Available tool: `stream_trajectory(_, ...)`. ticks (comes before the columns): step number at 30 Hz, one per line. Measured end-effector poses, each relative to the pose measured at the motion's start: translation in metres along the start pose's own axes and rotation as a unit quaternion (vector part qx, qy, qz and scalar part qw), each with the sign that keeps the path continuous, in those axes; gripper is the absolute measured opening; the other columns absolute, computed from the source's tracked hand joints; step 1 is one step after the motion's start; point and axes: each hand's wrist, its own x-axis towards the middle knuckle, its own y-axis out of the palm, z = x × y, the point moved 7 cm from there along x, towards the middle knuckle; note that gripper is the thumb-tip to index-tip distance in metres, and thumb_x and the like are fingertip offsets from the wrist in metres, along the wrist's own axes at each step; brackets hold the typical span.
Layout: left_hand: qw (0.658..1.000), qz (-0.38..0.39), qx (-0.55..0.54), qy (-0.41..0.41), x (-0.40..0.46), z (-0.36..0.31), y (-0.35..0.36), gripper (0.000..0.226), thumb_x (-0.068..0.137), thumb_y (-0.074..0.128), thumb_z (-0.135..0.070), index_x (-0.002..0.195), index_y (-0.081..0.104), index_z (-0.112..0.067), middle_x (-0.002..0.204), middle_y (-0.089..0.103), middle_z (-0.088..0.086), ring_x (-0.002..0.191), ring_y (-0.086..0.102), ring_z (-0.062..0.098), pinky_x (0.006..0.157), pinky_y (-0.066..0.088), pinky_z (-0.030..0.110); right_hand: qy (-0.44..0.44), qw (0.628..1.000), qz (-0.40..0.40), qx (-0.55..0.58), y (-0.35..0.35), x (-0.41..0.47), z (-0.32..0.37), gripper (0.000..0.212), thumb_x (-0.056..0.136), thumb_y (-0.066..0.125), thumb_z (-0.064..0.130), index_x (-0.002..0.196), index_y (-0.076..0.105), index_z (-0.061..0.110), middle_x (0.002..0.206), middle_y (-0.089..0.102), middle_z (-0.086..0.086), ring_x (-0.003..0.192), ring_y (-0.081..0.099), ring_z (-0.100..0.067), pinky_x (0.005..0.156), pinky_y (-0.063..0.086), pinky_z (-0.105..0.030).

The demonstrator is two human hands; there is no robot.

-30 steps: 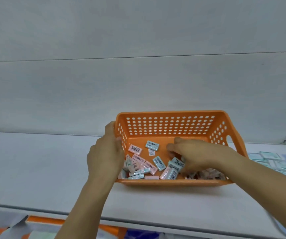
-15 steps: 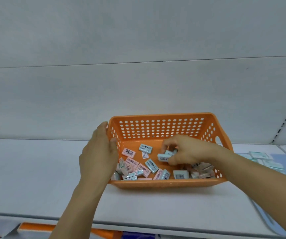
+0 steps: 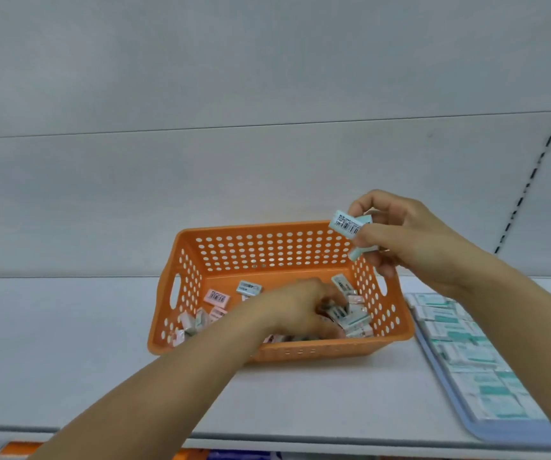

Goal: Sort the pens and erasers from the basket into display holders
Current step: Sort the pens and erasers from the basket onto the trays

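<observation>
While the right hand (image 3: 410, 234) pinches a few blue erasers (image 3: 350, 224) above the basket (image 3: 267, 250), its left hand (image 3: 304, 307) digs among many left inside, fingers blurred; the tray (image 3: 446, 386) at three o'clock is partly filled.

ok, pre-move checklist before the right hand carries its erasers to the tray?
1. Right hand grips blue erasers: ok, lifted above the basket's far right corner.
2. Count in that grip: cannot tell; at least two show, fingers hide the rest.
3. Tray reachable: ok, it lies on the shelf right of the basket, apart from it.
4. Free slot in the tray: cannot tell; the part in view is lined with erasers.
5. Left hand clear of the path: ok, it is down inside the basket among the erasers.
6. What the left hand holds: cannot tell, it is blurred.
</observation>
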Motion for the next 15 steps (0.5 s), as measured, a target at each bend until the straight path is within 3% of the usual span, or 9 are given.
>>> stream_trajectory(3,0.993,-0.034,0.104,0.034,0.013,-0.010,-0.002,0.050,0.082,0.071,-0.047,0.127,0.058,-0.029,0.114,0.059,-0.004,0.095,0.055,0.013,0.081,0.048,0.029,0.006,0.999,-0.023,0.036,-0.012,-0.008,-0.005,0.017,0.085,0.060,0.001,0.089,0.062,0.017,0.076,0.065,-0.007,0.052,0.051,-0.016,0.041,0.039,-0.026)
stream_trajectory(7,0.963,-0.085,0.248,0.064,0.021,-0.026,0.002,0.041,0.084,0.066,-0.047,0.117,0.063,-0.024,0.116,0.056,-0.002,0.102,0.055,0.019,0.073,0.045,0.030,0.005,0.997,-0.030,0.072,-0.019,-0.012,-0.011,0.022,0.083,0.059,0.000,0.085,0.063,0.021,0.072,0.065,-0.003,0.051,0.050,-0.015,0.041,0.039,-0.026)
stream_trajectory(11,0.950,-0.086,0.285,0.099,0.023,-0.033,0.005,0.033,0.089,0.061,-0.044,0.109,0.065,-0.018,0.108,0.059,0.001,0.093,0.058,0.022,0.065,0.040,0.029,-0.004,0.995,-0.025,0.094,-0.027,-0.016,-0.015,0.022,0.082,0.059,0.001,0.085,0.063,0.022,0.071,0.063,-0.003,0.051,0.049,-0.015,0.041,0.039,-0.024)
stream_trajectory(15,0.942,-0.107,0.313,0.058,0.025,-0.031,0.001,0.034,0.090,0.054,-0.051,0.097,0.064,-0.019,0.099,0.064,0.001,0.084,0.057,0.020,0.062,0.039,0.029,-0.005,0.990,-0.030,0.137,-0.038,-0.023,-0.021,0.020,0.071,0.062,0.007,0.085,0.063,0.021,0.072,0.058,-0.010,0.050,0.046,-0.017,0.040,0.037,-0.024)
